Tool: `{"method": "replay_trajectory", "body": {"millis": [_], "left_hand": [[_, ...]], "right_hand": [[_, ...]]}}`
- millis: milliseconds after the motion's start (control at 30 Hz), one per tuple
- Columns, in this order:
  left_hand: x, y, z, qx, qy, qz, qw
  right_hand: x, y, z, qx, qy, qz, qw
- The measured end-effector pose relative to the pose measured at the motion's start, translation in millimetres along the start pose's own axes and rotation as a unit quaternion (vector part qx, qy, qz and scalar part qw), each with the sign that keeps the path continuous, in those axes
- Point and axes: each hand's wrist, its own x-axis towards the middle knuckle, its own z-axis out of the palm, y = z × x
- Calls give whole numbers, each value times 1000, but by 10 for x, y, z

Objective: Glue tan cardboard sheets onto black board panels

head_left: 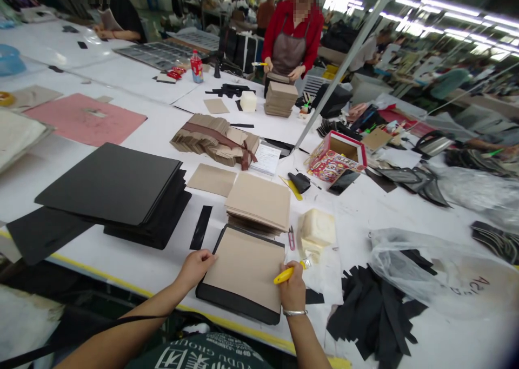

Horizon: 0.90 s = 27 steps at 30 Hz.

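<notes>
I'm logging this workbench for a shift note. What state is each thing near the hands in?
Left hand: fingers curled, pressing the panel's left edge.
Right hand: gripping the yellow pen-like tool.
Tan card on black panel: flat, aligned.
Tan card stack: neatly piled.
Red printed carton: open.
Clear plastic bag: crumpled.

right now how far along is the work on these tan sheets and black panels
Looks early to midway. In hand: the left hand steadies a black panel with a tan sheet lying on it, while the right hand holds a yellow tool at the sheet's edge. Apparently left: a stack of tan sheets and a pile of black panels. No finished pile is clearly visible.
</notes>
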Motion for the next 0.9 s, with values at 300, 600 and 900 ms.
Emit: {"method": "replay_trajectory", "body": {"millis": [300,600,900], "left_hand": [[22,-77,31,16,3,0,1000],[7,-89,36,41,-25,-5,999],[-20,39,97,61,-3,-70,996]], "right_hand": [[72,36,-6,-14,-32,6,999],[120,-39,-92,-50,-70,0,996],[111,-11,-73,-15,-49,9,999]]}}
